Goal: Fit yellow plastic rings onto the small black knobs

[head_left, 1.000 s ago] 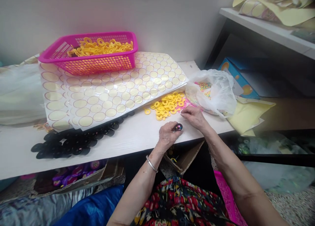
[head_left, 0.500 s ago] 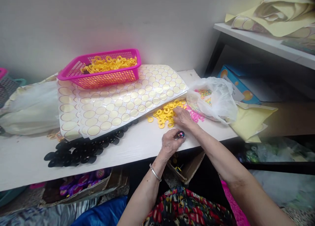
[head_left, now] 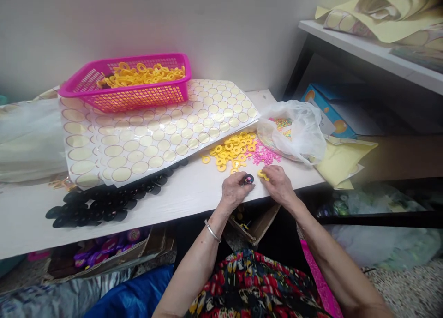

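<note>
L hand [head_left: 234, 190] pinches round black disc [head_left: 248, 179]; R hand [head_left: 279, 185] pinches yellow plastic ring [head_left: 262, 174].

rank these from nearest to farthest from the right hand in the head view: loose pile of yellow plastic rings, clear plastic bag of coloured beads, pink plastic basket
1. Loose pile of yellow plastic rings: just beyond the right hand, slightly left.
2. Clear plastic bag of coloured beads: farther back, to the right.
3. Pink plastic basket: far left, by the wall.

Small black disc [head_left: 248, 179] with coloured dots, seemingly face up, yellow ring [head_left: 262, 174] just beside it, at table edge.
</note>
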Motion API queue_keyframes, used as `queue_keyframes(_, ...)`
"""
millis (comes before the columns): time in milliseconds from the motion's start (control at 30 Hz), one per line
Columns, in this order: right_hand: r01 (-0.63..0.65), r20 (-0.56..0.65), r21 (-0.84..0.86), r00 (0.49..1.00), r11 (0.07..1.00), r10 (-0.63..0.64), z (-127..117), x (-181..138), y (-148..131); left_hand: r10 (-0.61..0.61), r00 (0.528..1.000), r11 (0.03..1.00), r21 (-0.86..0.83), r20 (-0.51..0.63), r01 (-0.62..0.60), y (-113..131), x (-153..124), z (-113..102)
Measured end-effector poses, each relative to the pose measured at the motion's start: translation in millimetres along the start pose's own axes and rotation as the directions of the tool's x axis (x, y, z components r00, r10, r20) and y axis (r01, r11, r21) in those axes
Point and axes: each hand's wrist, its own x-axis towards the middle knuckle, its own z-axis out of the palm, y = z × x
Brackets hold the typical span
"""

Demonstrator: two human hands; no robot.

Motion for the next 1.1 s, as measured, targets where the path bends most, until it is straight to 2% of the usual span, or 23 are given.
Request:
queue_keyframes(100, 0.059, 0.038, -0.051, 0.998, 0.997, -0.057, -6, -9, 2, 0.012, 1.0, 1.0, 0.009, 0.001, -0.012, -1, 0, 0)
queue_keyframes(200, -0.005, -0.015, -0.054, 1.0, 0.999, 0.004, -8, -7, -3, 0.011, 1.0, 1.0, 0.011, 0.007, -0.011, 0, 0, 0)
queue_keyframes(300, -0.1, -0.072, -0.207, 0.994, 0.973, 0.086, -4, 1, -13, 0.008, 1.0, 1.0, 0.01, 0.003, -0.008, 0, 0, 0)
queue_keyframes(367, -0.113, -0.049, -0.331, 0.994, 0.937, 0.102, 1, 6, -19, 0.003, 1.0, 1.0, 0.009, -0.005, -0.003, 1, 0, 0)
queue_keyframes(433, -0.11, -0.027, -0.377, 0.994, 0.92, 0.108, 6, 9, -22, -0.009, 1.0, 1.0, 0.008, -0.007, 0.01, 2, 0, 0)
queue_keyframes(533, -0.124, -0.079, -0.242, 0.991, 0.962, 0.108, 9, 11, -23, -0.022, 1.0, 1.0, 0.011, -0.005, 0.022, 2, 0, 1)
queue_keyframes(633, -0.026, -0.126, -0.014, 0.992, 1.0, 0.024, 6, 12, -30, -0.018, 1.0, 1.0, 0.018, -0.01, 0.018, 1, 1, 2)
queue_keyframes(700, 0.08, -0.075, 0.038, 0.994, 0.996, -0.077, 3, 13, -39, -0.027, 0.999, 0.999, 0.022, -0.018, 0.027, 0, 1, 3)
queue_keyframes(800, 0.184, 0.07, -0.039, 0.981, 0.982, -0.181, -1, 14, -52, -0.041, 0.999, 0.999, 0.033, -0.016, 0.042, -1, 1, 2)
queue_keyframes(967, 0.216, 0.179, -0.173, 0.966, 0.961, -0.184, 3, 17, -59, 0.0, 1.0, 0.999, 0.042, 0.01, -0.001, 1, 1, 1)
queue_keyframes(1100, 0.199, 0.187, -0.193, 0.969, 0.961, -0.163, 6, 18, -57, 0.018, 1.0, 1.0, 0.01, -0.005, -0.018, 2, 0, 0)
